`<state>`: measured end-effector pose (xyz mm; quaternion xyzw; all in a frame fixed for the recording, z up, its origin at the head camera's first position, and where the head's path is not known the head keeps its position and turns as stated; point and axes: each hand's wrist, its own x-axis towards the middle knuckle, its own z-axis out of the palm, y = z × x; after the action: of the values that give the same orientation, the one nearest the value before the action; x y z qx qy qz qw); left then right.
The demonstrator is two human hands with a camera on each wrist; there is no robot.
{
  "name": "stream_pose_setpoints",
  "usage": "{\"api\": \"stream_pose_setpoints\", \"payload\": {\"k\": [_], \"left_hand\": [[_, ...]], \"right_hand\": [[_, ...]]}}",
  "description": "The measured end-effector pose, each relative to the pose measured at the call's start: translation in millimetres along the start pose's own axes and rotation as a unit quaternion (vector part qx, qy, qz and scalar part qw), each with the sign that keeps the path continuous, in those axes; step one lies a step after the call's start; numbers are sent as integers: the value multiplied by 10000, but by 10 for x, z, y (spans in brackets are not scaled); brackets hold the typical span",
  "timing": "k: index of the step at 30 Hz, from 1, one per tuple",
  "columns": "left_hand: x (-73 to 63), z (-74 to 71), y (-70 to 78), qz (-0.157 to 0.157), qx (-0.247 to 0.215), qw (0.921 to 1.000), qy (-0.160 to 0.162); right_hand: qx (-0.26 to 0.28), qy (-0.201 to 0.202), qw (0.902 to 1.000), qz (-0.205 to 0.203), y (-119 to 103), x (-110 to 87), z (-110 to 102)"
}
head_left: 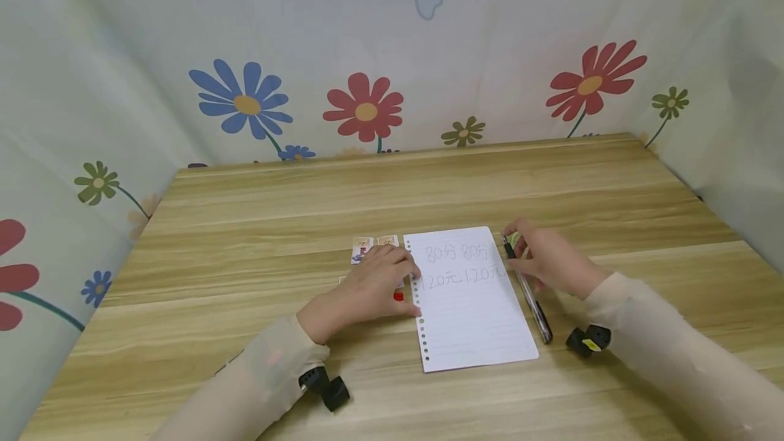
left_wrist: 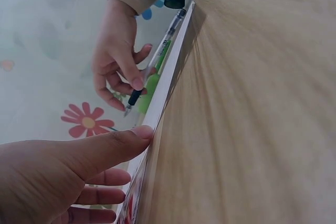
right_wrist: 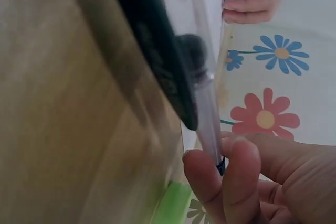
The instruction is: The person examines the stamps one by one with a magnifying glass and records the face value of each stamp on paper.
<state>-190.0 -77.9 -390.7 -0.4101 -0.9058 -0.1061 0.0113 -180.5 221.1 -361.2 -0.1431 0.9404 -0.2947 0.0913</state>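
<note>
A lined sheet of loose-leaf paper (head_left: 474, 325) with punched holes down its left edge lies on the table; handwriting reads "80分 80分" and "120元 120元". My left hand (head_left: 373, 284) rests at that holed edge, thumb and fingertips on its margin. Beside the right edge, my right hand (head_left: 551, 257) pinches a clear-barrelled pen (head_left: 531, 305) near its dark grip, tip pointing away from me. In the left wrist view, a bright green object (left_wrist: 151, 93) lies behind the pen, partly hidden by the fingers and paper.
Small printed pieces like stamps (head_left: 362, 249) lie partly under my left hand, with a red spot (head_left: 399, 297) by the thumb. The wood-grain table (head_left: 245, 223) ends at a white flowered curtain (head_left: 502, 39) behind and on both sides.
</note>
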Motion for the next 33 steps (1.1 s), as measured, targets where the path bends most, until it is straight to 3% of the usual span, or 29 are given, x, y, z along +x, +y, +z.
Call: {"api": "stream_pose_setpoints", "payload": {"k": [15, 22, 33], "left_hand": [[17, -21, -1, 122, -111, 9998, 70], [-5, -70, -4, 97, -221, 9997, 2], [-84, -240, -56, -156, -381, 9988, 249]], "right_hand": [[-667, -279, 9970, 292, -83, 5, 89], [-399, -335, 9984, 209, -73, -40, 56], [-453, -120, 9988, 102, -82, -125, -128]]}}
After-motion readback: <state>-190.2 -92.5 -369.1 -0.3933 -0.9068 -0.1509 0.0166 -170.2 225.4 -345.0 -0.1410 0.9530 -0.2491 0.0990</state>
